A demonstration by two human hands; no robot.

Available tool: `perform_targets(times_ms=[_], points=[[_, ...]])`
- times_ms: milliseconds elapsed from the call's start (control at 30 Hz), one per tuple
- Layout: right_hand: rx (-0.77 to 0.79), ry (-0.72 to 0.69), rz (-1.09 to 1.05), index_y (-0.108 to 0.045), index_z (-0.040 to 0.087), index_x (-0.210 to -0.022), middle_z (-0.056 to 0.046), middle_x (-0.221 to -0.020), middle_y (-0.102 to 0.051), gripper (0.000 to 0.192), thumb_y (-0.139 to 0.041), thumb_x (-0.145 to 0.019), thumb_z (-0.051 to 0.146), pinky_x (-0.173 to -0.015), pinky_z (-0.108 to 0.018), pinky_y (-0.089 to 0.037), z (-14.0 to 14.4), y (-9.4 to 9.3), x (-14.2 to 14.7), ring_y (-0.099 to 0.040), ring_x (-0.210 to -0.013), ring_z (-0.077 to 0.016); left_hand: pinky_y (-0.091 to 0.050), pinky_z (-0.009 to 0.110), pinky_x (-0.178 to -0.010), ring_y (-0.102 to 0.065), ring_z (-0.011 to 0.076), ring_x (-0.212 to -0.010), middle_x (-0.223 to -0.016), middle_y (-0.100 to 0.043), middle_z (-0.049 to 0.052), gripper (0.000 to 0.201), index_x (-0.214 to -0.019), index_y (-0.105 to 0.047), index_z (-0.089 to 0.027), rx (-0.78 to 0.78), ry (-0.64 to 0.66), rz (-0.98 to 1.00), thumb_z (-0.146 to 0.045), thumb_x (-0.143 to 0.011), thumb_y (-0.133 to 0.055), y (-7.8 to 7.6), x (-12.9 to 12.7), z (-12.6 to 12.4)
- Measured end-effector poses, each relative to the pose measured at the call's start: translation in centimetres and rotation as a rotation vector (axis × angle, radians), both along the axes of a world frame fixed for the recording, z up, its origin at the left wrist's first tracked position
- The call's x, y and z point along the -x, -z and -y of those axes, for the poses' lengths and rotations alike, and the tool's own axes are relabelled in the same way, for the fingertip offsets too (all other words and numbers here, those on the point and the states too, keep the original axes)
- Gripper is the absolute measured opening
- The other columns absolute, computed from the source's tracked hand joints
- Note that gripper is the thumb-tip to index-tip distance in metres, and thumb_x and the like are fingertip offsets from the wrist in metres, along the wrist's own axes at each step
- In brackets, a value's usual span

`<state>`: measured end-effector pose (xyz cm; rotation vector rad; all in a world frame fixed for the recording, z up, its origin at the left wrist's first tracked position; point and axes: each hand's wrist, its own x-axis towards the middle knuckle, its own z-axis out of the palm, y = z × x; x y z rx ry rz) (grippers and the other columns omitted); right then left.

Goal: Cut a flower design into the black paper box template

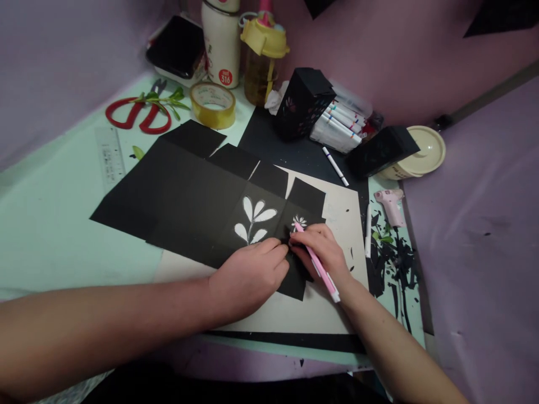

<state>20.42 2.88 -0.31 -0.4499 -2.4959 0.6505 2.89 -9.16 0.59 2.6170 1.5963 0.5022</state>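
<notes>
A large sheet of black paper (181, 191), scored into panels, lies flat on a cream board (337, 314). One panel has a cut-out leaf sprig (254, 220); the panel to its right has a small cut-out flower (299, 221). My right hand (322, 251) grips a pink craft knife (316, 262) like a pen, its tip at the flower. My left hand (249, 275) presses flat on the black paper just left of the knife tip, fingertips almost touching my right hand.
Red scissors (138, 114), a tape roll (213, 104), a clear ruler (109, 157), bottles and a black box stand at the back left. Two black paper lanterns (302, 102), markers (341, 124), a cream lid (425, 150), a pink glue gun (391, 205) and black scraps (396, 264) fill the right.
</notes>
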Motion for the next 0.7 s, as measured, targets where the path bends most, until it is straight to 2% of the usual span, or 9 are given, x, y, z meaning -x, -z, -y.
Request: perform_targets(times_ms=[233,300,367,400,467,533,600,700], points=[[0.052,-0.006,-0.012,-0.061,0.025,-0.117,-0.004,-0.087,-0.068,0.029,-0.06,-0.092,0.012,-0.076,-0.038,-0.05,-0.1,-0.2,0.0,-0.057,-0.083,-0.0206,-0.055,0.038,-0.087,-0.059,0.026,-0.106,-0.103,-0.066,0.015,0.019,-0.091,-0.065,-0.009,0.008,0.008,0.031,-0.009,-0.092,-0.046,0.2,0.0,-0.1],[0.097,0.04,-0.07,-0.062,0.026,-0.115,-0.003,-0.086,-0.066,0.027,-0.061,-0.092,0.013,-0.075,-0.037,-0.051,-0.1,-0.3,-0.2,-0.059,-0.082,-0.02,-0.055,0.039,-0.086,-0.059,0.0254,-0.104,-0.103,-0.066,0.014,0.019,-0.088,-0.064,-0.011,-0.001,-0.009,0.056,-0.009,-0.092,-0.046,0.2,0.1,-0.1],[0.12,0.197,-0.203,-0.063,0.025,-0.113,-0.002,-0.086,-0.065,0.025,-0.062,-0.09,0.015,-0.074,-0.036,-0.052,-0.5,-0.5,-0.7,-0.061,-0.079,-0.0191,-0.056,0.039,-0.085,-0.059,0.0257,-0.104,-0.104,-0.066,0.014,0.018,-0.087,-0.064,-0.011,-0.004,-0.028,0.077,-0.01,-0.092,-0.046,0.2,0.1,-0.1],[0.116,0.318,-0.281,-0.063,0.025,-0.112,-0.002,-0.087,-0.064,0.025,-0.063,-0.089,0.016,-0.074,-0.036,-0.052,-0.9,-0.6,-0.9,-0.062,-0.078,-0.0186,-0.056,0.04,-0.084,-0.059,0.0263,-0.105,-0.106,-0.066,0.015,0.018,-0.087,-0.064,-0.011,-0.001,-0.032,0.084,-0.01,-0.092,-0.047,0.2,0.1,-0.1],[0.062,0.528,-0.444,-0.063,0.024,-0.111,-0.002,-0.085,-0.063,0.025,-0.067,-0.087,0.019,-0.074,-0.035,-0.052,-2.2,-0.7,-1.7,-0.061,-0.075,-0.0179,-0.057,0.04,-0.084,-0.058,0.0277,-0.106,-0.108,-0.066,0.015,0.017,-0.087,-0.065,-0.01,0.007,-0.029,0.088,-0.011,-0.092,-0.048,0.2,0.2,-0.1],[0.003,0.684,-0.508,-0.064,0.022,-0.107,-0.002,-0.084,-0.062,0.023,-0.069,-0.085,0.022,-0.076,-0.036,-0.052,-3.8,-0.6,-2.5,-0.061,-0.076,-0.0183,-0.057,0.04,-0.084,-0.058,0.0282,-0.108,-0.109,-0.066,0.015,0.017,-0.087,-0.065,-0.01,0.014,-0.025,0.092,-0.011,-0.092,-0.049,0.2,0.2,0.0],[-0.021,0.774,-0.516,-0.064,0.021,-0.104,-0.001,-0.08,-0.061,0.019,-0.067,-0.086,0.027,-0.075,-0.038,-0.052,-5.3,-0.2,-3.3,-0.06,-0.071,-0.0181,-0.057,0.04,-0.085,-0.058,0.0277,-0.108,-0.109,-0.066,0.015,0.017,-0.087,-0.065,-0.01,0.015,-0.029,0.094,-0.012,-0.092,-0.049,0.0,0.2,0.0],[0.011,0.819,-0.496,-0.064,0.021,-0.097,-0.002,-0.079,-0.062,0.015,-0.058,-0.091,0.033,-0.071,-0.036,-0.052,-6.7,0.5,-4.0,-0.06,-0.066,-0.0167,-0.057,0.039,-0.084,-0.058,0.0264,-0.109,-0.108,-0.066,0.014,0.016,-0.092,-0.065,-0.011,0.009,-0.034,0.082,-0.014,-0.093,-0.049,-0.3,0.2,0.0]])
